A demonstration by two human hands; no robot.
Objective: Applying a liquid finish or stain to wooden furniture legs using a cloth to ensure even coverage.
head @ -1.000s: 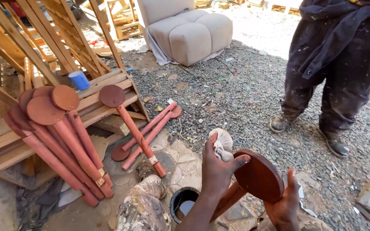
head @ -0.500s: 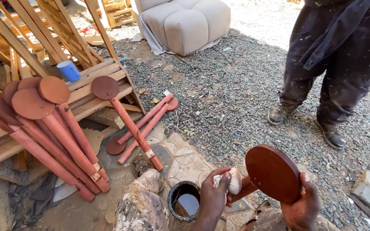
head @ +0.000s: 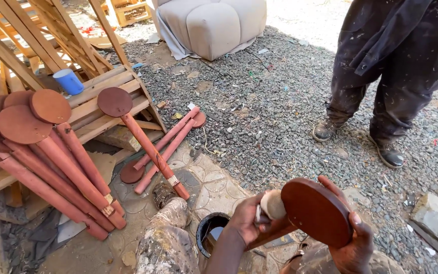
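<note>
Gravel ground (head: 280, 127) — loose red legs (head: 166, 144), paint tin (head: 211, 233), grey pouf (head: 214, 25)

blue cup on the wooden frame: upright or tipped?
Upright: the blue cup stands on the wooden frame, its open rim facing up. Contents cannot be seen.

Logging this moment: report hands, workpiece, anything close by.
Left hand presses a pale pad to the round-topped leg. Right hand grips its disc edge. Open tin below; another person's boots nearby.

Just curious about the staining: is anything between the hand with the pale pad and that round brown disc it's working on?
Nothing visible. The left hand presses the pale pad against the edge of the round brown disc, which the right hand grips from behind.
</note>
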